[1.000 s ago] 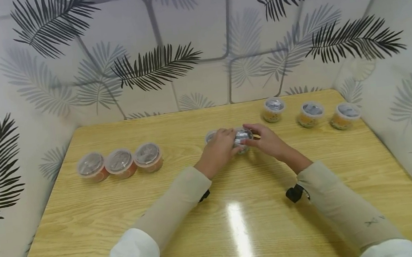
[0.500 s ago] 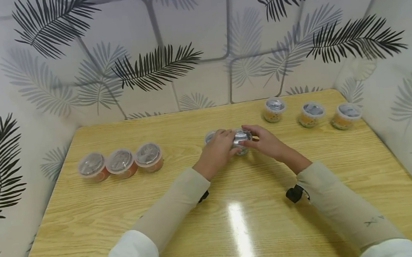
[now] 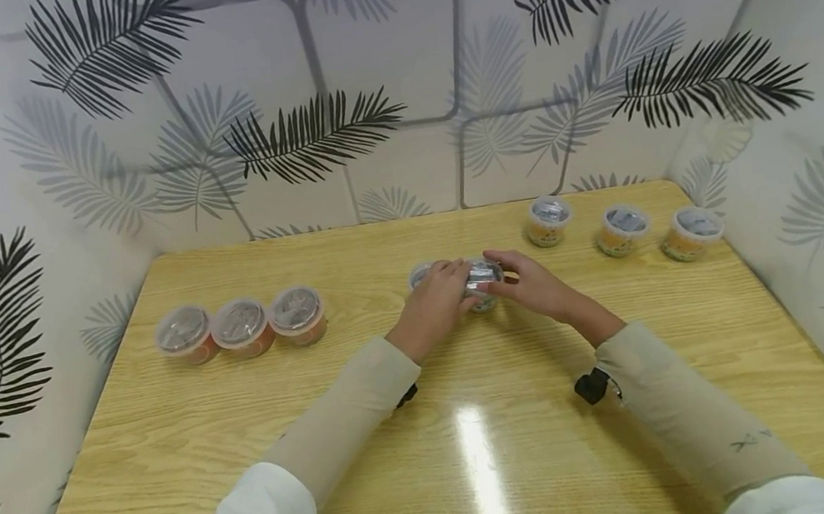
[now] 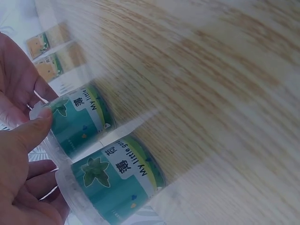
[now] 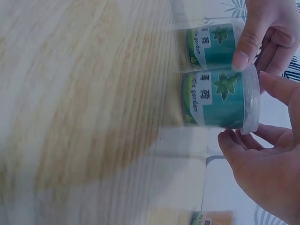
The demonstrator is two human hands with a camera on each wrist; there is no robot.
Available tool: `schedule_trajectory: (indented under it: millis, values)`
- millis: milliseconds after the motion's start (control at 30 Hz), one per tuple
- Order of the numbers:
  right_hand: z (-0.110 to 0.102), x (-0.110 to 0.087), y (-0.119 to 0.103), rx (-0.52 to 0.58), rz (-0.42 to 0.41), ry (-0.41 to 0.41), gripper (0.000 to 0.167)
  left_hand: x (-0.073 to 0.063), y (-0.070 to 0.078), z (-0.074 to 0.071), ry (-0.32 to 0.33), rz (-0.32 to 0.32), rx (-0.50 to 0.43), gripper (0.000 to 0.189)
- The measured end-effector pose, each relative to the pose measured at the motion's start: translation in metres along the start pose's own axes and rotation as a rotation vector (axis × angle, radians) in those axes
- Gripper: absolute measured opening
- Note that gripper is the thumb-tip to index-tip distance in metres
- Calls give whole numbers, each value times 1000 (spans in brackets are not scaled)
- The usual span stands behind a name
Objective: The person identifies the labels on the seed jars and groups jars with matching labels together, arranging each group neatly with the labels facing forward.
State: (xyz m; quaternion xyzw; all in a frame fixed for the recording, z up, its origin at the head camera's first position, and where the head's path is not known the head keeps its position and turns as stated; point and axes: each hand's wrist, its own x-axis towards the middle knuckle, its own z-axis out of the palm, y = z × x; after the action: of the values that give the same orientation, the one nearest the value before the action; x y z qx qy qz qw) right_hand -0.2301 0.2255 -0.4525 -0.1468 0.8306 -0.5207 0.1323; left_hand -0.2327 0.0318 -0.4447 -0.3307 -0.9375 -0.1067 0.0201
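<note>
Two tubs with green mint-leaf labels and clear lids stand side by side on the wooden table. The right tub (image 3: 485,273) has my right hand (image 3: 535,284) at its right side, with fingers and thumb around the lid rim. My left hand (image 3: 430,301) arches over the left tub (image 3: 419,273) and mostly hides it from above. In the left wrist view, the left thumb (image 4: 35,126) presses on the rim of the right tub (image 4: 79,122), and the other fingers curl behind the lids. The right wrist view shows the right fingertips (image 5: 229,140) against that tub's side.
On the table's left side, three pink-orange tubs (image 3: 241,329) stand in a row. At the back right are three tubs with orange labels (image 3: 617,240). A leaf-patterned wall (image 3: 376,60) closes off the back and both sides of the table (image 3: 554,460).
Both hands and the right tub have shifted very slightly left, staying close to the left tub. The last half second shows almost no movement.
</note>
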Motion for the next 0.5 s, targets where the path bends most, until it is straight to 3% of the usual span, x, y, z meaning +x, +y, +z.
schedule_trajectory:
  millis: [133, 300, 500]
  values:
    - [-10, 2, 1, -40, -29, 6, 66, 0, 1, -1, 12, 8, -16, 60]
    - [-31, 7, -2, -137, -26, 87, 67, 3, 4, -10, 53, 55, -84, 61]
    - [-63, 12, -8, -270, -42, 216, 67, 23, 12, -25, 65, 31, -215, 60]
